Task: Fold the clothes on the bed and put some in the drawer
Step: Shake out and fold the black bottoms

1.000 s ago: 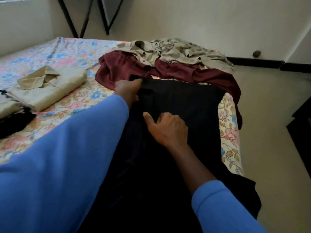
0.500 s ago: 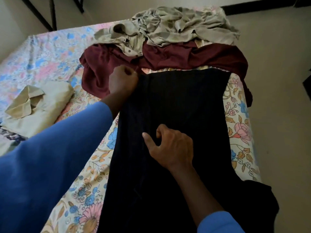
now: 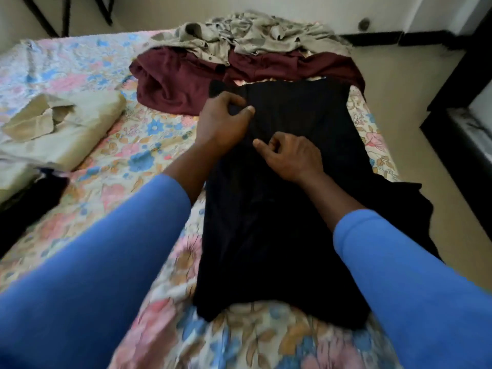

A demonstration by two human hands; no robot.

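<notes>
A black garment (image 3: 287,235) lies stretched lengthwise along the right side of the bed (image 3: 149,145), part of it hanging over the right edge. My left hand (image 3: 221,123) pinches a fold of its fabric near the far left corner, thumb against fingers. Just to the right and nearer, my right hand (image 3: 290,158) rests on the cloth with fingers curled, pinching the fabric. A maroon garment (image 3: 181,83) and a crumpled olive-grey shirt (image 3: 253,33) are heaped beyond the black one.
A folded beige shirt (image 3: 61,129) lies at the left of the floral sheet, with a dark garment (image 3: 29,198) beside it at the left edge. Bare floor (image 3: 415,113) runs along the bed's right side. Dark furniture (image 3: 468,123) stands at the far right.
My left hand has shifted right and nearer along the black garment, now close to my right hand. The camera has pulled back, showing more of the garment's near end.
</notes>
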